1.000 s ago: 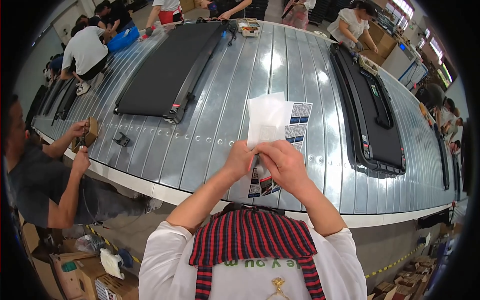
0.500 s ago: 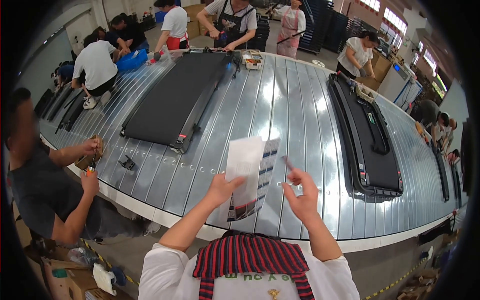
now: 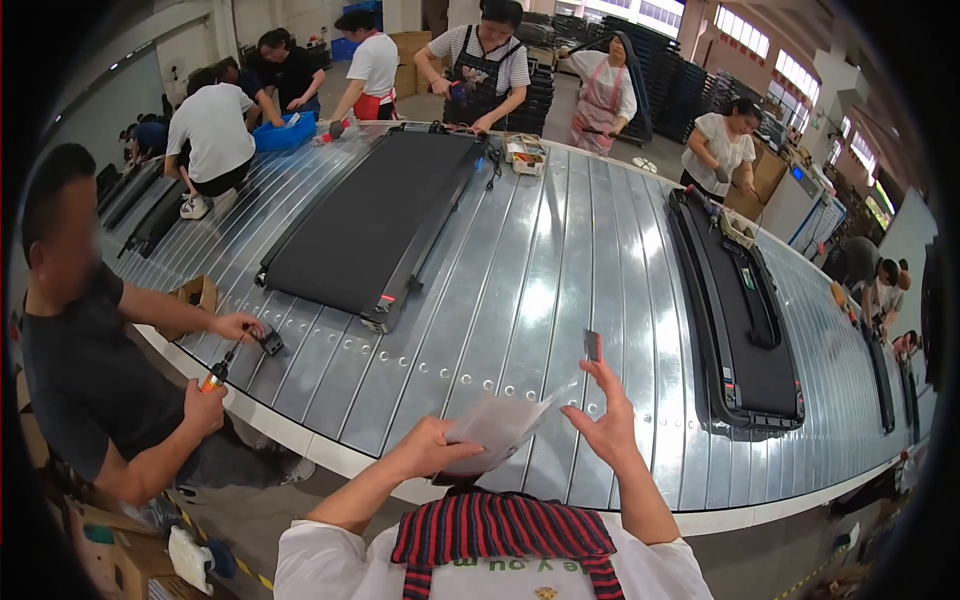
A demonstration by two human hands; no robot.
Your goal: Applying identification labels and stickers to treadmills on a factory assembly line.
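Above near edge of metal table, my left hand pinches white sheets, thumb on top; my right hand, thumb and forefinger spread, small dark-and-red label at forefinger's tip.

Open lane over metal slats beyond right hand, black deck blocking left, black frame blocking right

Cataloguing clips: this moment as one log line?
left hand holds thin white paper sheets | right hand: small red-and-black rectangular label at fingertips
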